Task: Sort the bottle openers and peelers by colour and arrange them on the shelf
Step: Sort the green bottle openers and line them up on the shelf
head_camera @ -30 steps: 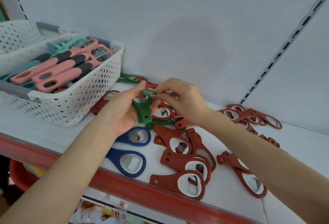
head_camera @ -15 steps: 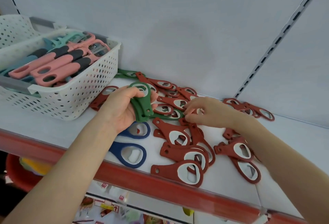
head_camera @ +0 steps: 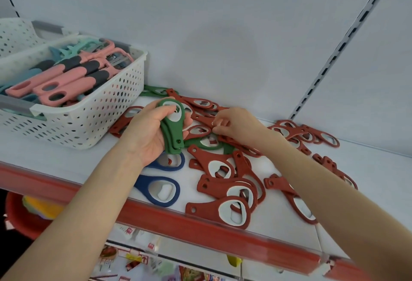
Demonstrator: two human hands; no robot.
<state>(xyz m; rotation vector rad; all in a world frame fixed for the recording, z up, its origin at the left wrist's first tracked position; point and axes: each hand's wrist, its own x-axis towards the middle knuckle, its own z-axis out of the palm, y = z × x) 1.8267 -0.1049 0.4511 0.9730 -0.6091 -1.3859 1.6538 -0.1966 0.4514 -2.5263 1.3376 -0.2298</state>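
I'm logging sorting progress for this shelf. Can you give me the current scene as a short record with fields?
left hand: holds a stack of green openers
right hand: fingers in the pile of red openers, grip unclear
blue openers: two, flat near the shelf's front edge
loose green openers: one behind the basket, one under the red pile
basket: white, holds pink and teal peelers

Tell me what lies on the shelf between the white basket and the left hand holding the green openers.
In the head view, one red bottle opener lies between the white basket and the left hand, partly hidden behind it.
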